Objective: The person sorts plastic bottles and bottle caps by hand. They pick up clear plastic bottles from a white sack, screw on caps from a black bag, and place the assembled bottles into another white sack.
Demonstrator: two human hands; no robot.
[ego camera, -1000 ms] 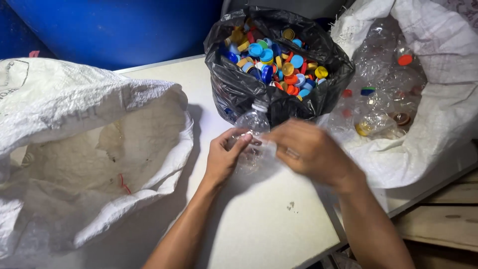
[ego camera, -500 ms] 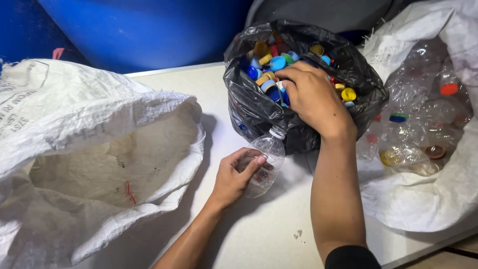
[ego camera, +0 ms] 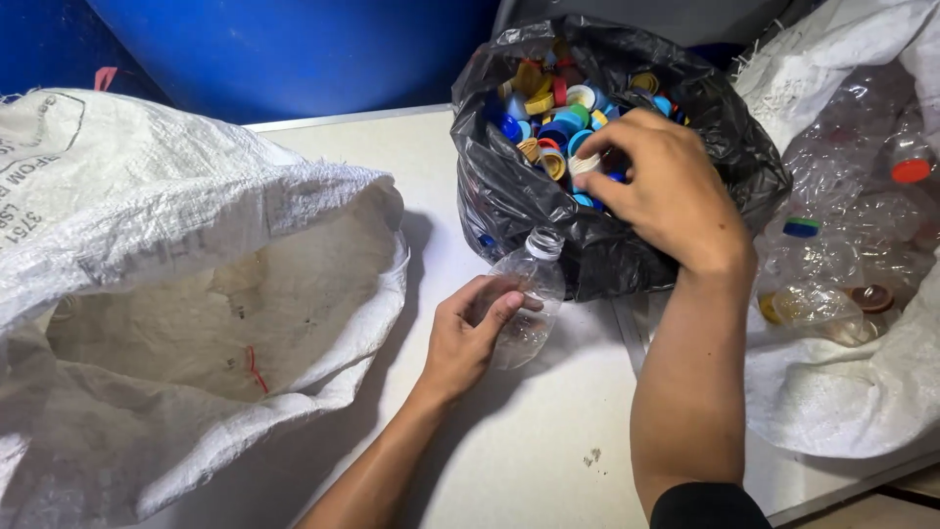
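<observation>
- The right hand point(ego camera: 666, 191) pinches a white cap point(ego camera: 586, 165) over the black bag of caps point(ego camera: 509, 196).
- The left hand point(ego camera: 475, 328) grips an uncapped clear bottle point(ego camera: 529, 294) on the table point(ego camera: 529, 451) (neck toward the black bag).
- Step, as I judge it: dropping the cap; the bottle then needs a sack, perhaps the open white one point(ego camera: 196, 274).

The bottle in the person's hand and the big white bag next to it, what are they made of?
The bottle in the left hand looks like thin clear plastic: you can see through it, and it is shiny and crinkled. The white sack seems to be woven plastic, matte, with a fine criss-cross weave and frayed edges.
</observation>
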